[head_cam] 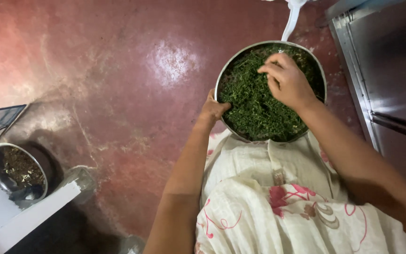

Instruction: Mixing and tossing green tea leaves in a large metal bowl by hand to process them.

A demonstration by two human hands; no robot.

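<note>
Red floor (118,70), right hand (287,82) hiding greens (254,108), left hand (212,109) gripping bowl (222,75)

Lighting is dim and warm from overhead, throwing a pale glare patch on the polished red floor (172,61) and a streak on the metal cabinet (391,70), with heavy shadow at lower left, soft focus throughout and wide-angle bending toward the frame edges.
</note>
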